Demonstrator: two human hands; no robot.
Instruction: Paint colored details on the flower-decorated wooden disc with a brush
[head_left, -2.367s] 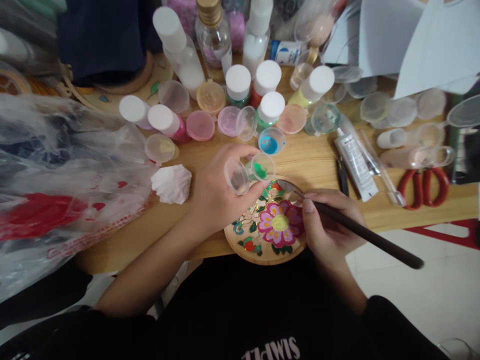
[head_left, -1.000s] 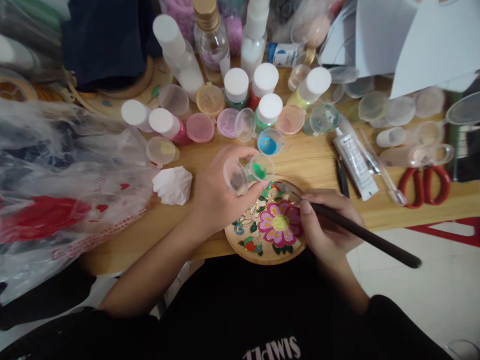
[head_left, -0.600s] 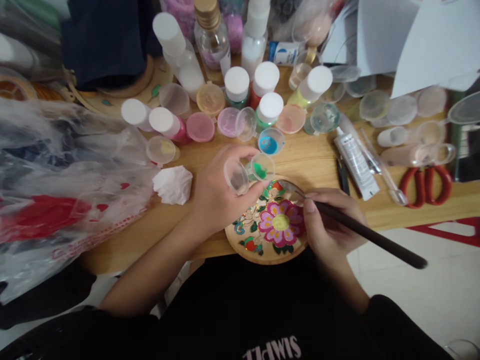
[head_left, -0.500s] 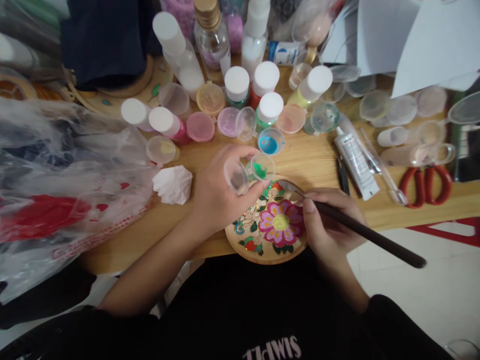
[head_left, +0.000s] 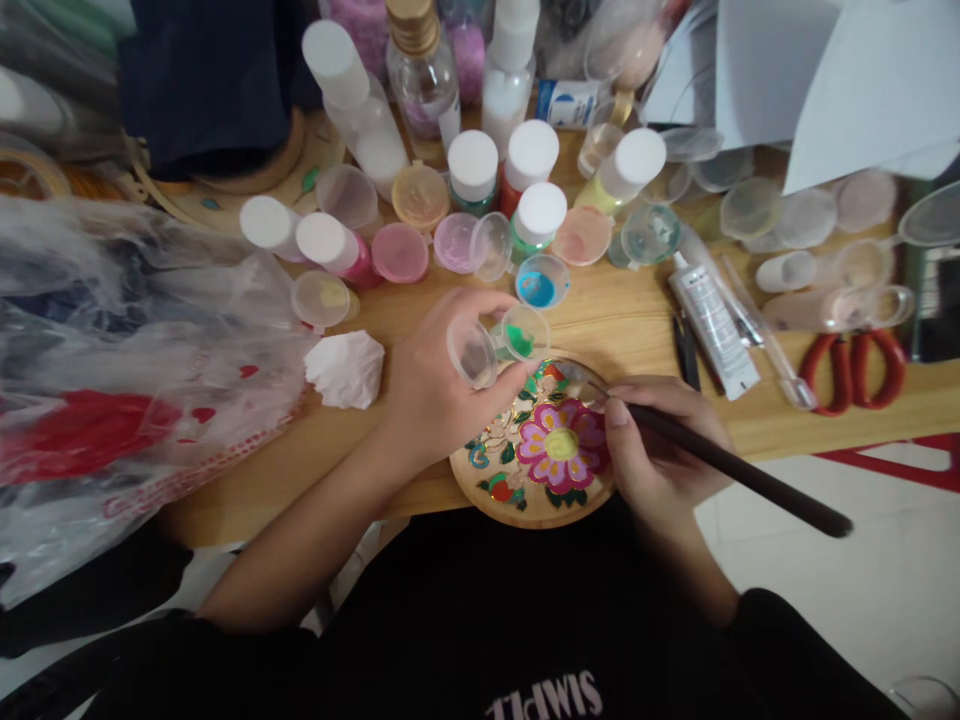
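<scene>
My left hand is closed around a small clear plastic cup with green paint inside; its round lid hangs open on the near-left side. Between the fingers of my right hand is a dark-handled tool with a thin, pale metal tip. That tip is over the upper right of a round wooden plaque, but I cannot tell whether it touches. A pink flower with a yellow centre, green leaves and gold outlines decorates the plaque. It lies at the table's front edge, partly covered by both hands.
A cup of blue paint stands just behind my left hand, among several lidded cups and white-capped bottles. Crumpled tissue and a plastic bag lie left. To the right are a metal tube and red-handled pliers.
Both hands, the cup and the tool stay almost in the same place. The view has shifted very slightly.
</scene>
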